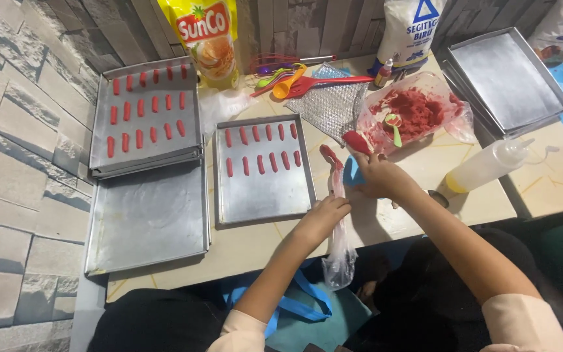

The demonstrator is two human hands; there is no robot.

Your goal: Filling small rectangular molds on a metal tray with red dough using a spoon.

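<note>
I see my left hand (322, 215) closed around the clear piping bag (337, 215), pinning it against the table (386, 215) edge so its loose end hangs off and the red dough sits near the tip. My right hand (378, 176) is clamped on a blue scraper (352, 171) pressed to the bag, seemingly to push dough along. The small tray (262, 195) with red dough strips (262, 151) lies just beside, within easy reach, and the bowl of red dough (415, 112) sits close behind
</note>
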